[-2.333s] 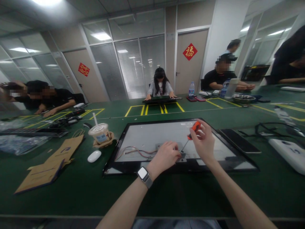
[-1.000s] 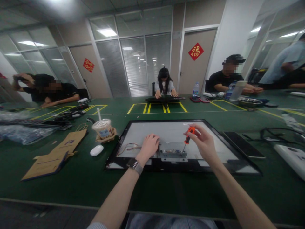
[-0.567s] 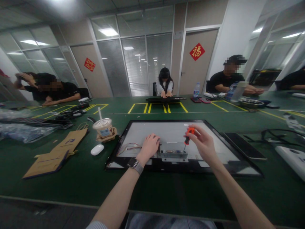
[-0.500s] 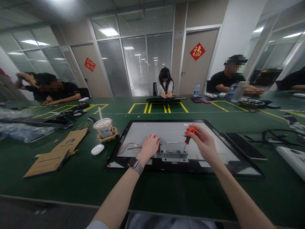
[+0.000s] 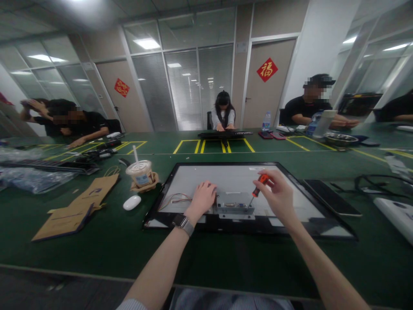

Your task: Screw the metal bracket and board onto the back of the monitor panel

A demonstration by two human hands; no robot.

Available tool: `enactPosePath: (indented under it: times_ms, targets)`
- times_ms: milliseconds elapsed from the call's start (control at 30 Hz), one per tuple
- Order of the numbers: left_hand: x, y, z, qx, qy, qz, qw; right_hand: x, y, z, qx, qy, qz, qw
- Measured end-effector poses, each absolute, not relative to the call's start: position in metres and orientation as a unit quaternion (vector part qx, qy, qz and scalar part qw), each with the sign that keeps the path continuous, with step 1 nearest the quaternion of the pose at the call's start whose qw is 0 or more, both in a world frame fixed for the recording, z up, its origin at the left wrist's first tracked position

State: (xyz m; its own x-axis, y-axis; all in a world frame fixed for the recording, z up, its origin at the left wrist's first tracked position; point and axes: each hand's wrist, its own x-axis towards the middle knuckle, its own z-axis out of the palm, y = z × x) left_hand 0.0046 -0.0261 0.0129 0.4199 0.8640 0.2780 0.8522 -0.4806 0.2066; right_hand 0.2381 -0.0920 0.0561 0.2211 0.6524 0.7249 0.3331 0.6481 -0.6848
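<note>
A monitor panel [image 5: 183, 181] with a black frame and a pale grey back lies flat before me. On its near part stands a metal bracket [image 5: 237, 210] with connector ports along its front. My left hand [image 5: 204, 196] grips the bracket's left end, its fingertips partly hidden. In my right hand [image 5: 278, 189] is an orange-and-black screwdriver [image 5: 260, 185], pinched by the handle and tilted. Its tip meets the right part of the bracket; a screw there is too small to make out. Thin wires [image 5: 176, 198] lie on the panel left of my left hand.
Left of the panel are a white mouse [image 5: 132, 203], a lidded drink cup [image 5: 141, 174] with a straw and a paper bag [image 5: 77, 204]. A black phone-like slab [image 5: 332, 197] and cables [image 5: 374, 181] lie right. Several people sit around the green table [image 5: 206, 262].
The screwdriver's handle has leaned further to the right with my right hand, while its tip stays at the bracket. My left hand has not moved. A person at far left has lowered an arm.
</note>
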Motion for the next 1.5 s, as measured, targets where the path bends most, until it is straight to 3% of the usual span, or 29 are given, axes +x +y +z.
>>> enactPosePath:
  times_ms: [167,400,600,767,967,1200,1400,1500]
  targets:
    - [0.004,-0.023,0.010,0.840,0.504,0.193,0.049,0.235,-0.095,0.059,-0.370,-0.602,0.237,0.667]
    - [0.004,-0.014,0.003,0.847,0.479,0.209,0.100,0.236,-0.096,0.060,-0.395,-0.598,0.144,0.682]
    - [0.003,-0.015,0.005,0.851,0.469,0.211,0.108,0.236,-0.096,0.058,-0.372,-0.585,0.246,0.678]
    - [0.004,-0.016,0.006,0.853,0.466,0.210,0.103,0.240,-0.091,0.057,-0.390,-0.568,0.183,0.701]
    - [0.004,-0.017,0.006,0.855,0.463,0.210,0.098,0.241,-0.092,0.056,-0.332,-0.572,0.290,0.692]
    - [0.004,-0.018,0.007,0.857,0.462,0.207,0.095,0.245,-0.087,0.052,-0.378,-0.551,0.224,0.709]
    - [0.004,-0.020,0.009,0.858,0.461,0.206,0.095,0.241,-0.091,0.058,-0.320,-0.553,0.308,0.705]
    - [0.003,-0.020,0.010,0.858,0.460,0.207,0.097,0.242,-0.089,0.055,-0.348,-0.534,0.291,0.714]
